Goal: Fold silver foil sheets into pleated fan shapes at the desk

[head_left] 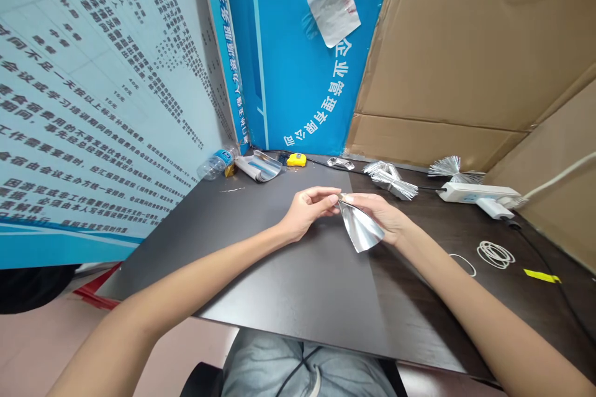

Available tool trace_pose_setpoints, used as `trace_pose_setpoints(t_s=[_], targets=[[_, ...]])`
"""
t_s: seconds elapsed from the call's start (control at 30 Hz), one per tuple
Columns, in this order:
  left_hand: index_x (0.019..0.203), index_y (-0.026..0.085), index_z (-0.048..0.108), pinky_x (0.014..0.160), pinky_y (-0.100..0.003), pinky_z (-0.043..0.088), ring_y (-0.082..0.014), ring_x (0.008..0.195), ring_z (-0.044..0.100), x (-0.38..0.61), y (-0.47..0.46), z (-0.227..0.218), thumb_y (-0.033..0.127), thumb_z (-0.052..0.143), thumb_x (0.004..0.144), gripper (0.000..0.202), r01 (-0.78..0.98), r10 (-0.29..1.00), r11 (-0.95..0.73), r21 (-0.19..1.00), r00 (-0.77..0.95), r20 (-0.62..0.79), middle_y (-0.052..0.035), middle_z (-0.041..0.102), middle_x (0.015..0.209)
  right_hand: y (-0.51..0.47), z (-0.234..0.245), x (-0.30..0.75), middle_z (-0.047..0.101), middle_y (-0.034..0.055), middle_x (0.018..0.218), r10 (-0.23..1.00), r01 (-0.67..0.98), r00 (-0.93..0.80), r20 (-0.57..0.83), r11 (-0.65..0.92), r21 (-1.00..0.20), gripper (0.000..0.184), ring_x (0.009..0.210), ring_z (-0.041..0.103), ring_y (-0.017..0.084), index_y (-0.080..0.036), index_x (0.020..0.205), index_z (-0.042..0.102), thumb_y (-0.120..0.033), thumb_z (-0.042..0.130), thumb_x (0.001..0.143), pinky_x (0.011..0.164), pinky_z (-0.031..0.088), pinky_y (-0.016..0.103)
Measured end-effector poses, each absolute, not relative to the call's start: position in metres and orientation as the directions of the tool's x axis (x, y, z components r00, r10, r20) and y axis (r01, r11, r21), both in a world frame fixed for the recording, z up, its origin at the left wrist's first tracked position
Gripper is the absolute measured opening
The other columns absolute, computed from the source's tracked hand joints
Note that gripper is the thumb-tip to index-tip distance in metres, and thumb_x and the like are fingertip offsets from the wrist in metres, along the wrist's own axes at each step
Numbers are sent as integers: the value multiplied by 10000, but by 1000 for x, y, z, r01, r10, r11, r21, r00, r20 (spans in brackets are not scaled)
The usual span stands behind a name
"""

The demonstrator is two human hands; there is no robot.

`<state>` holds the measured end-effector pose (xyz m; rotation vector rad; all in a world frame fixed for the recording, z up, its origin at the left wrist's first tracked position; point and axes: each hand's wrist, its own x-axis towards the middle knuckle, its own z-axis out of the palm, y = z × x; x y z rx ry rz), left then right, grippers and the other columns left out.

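Note:
A shiny silver foil sheet (361, 231) hangs over the middle of the desk, narrow and gathered at the top and fanning out wider below. My right hand (384, 214) is closed on the gathered end from the right, its far fingers hidden behind the foil. From the left, my left hand (313, 209) pinches at that same narrow tip, thumb and fingers pressed together. The fingertips of both hands meet there, and a small brownish bit shows between them.
Behind my hands lie a yellow tape measure (297, 160), a plastic bottle (218, 162), rolled sheets (261, 166) and fringed silver foil bundles (391, 180). To the right are a power strip (479, 192), coiled white cord (496, 255) and a yellow strip (542, 276). Panels and cardboard (465, 43) enclose the desk.

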<state>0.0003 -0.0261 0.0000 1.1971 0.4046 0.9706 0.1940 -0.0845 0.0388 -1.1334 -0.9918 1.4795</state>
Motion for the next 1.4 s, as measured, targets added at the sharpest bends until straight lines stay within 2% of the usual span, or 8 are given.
trace_pose_setpoints(t_s=[0.1, 0.2, 0.4, 0.5, 0.7, 0.83, 0.97, 1.4], targets=[[1079, 167, 813, 836, -309, 566, -142, 822, 719, 1, -24, -1, 433, 919, 767, 424, -413, 801, 61, 909, 564, 202, -105, 782, 1094, -85, 39, 195, 773, 98, 808, 980, -202, -84, -179, -193, -960, 386, 614, 619, 141, -125, 921, 822, -371, 951, 652, 553, 463, 249], [1025, 156, 813, 864, -309, 559, -143, 850, 714, 0, -23, -1, 415, 929, 758, 390, -408, 779, 99, 908, 599, 185, -95, 781, 1057, -84, 37, 197, 754, 78, 784, 985, -183, -68, -160, -170, -968, 358, 631, 610, 132, -131, 852, 810, -367, 956, 626, 560, 468, 236], [1111, 158, 793, 887, -301, 533, -147, 883, 708, -5, -20, 4, 392, 935, 753, 451, -366, 792, 180, 913, 605, 87, -95, 775, 1020, -85, 39, 198, 711, 34, 740, 999, -66, 13, -46, -45, -997, 319, 645, 599, 119, -162, 765, 781, -406, 938, 635, 637, 513, 242], [970, 117, 807, 840, -291, 516, -157, 864, 695, -6, -17, 5, 387, 949, 717, 397, -279, 801, 131, 951, 595, 64, -109, 769, 961, -85, 39, 197, 715, 50, 749, 999, 12, 41, -34, -34, -999, 313, 671, 617, 143, -163, 756, 786, -416, 927, 638, 664, 528, 268], [860, 103, 801, 744, -279, 469, -133, 746, 628, -6, -13, 4, 360, 917, 705, 322, -173, 800, 26, 985, 594, 83, -83, 739, 816, -82, 29, 198, 719, 47, 774, 992, 46, 82, -93, -97, -994, 299, 710, 625, 127, -157, 748, 791, -394, 934, 634, 709, 549, 239], [843, 104, 789, 748, -278, 473, -138, 759, 632, -4, -11, 1, 343, 888, 708, 292, -160, 837, -8, 987, 539, 94, -85, 739, 825, -80, 27, 204, 720, 56, 788, 978, -16, 51, -200, -199, -980, 335, 707, 631, 113, -147, 844, 813, -392, 947, 660, 691, 561, 206], [838, 103, 783, 769, -278, 484, -141, 782, 639, -2, -10, -1, 317, 865, 716, 260, -155, 850, -16, 988, 518, 95, -88, 743, 850, -79, 28, 208, 713, 56, 784, 962, -28, 19, -274, -274, -961, 355, 719, 646, 110, -133, 808, 784, -383, 977, 645, 704, 576, 189], [825, 96, 776, 749, -258, 479, -115, 735, 622, -1, -14, 4, 217, 811, 745, 149, -144, 851, -6, 990, 519, 81, -56, 717, 779, -78, 28, 207, 710, 36, 755, 964, -3, -8, -266, -266, -964, 330, 692, 622, 91, -134, 761, 757, -343, 974, 628, 686, 544, 187]])
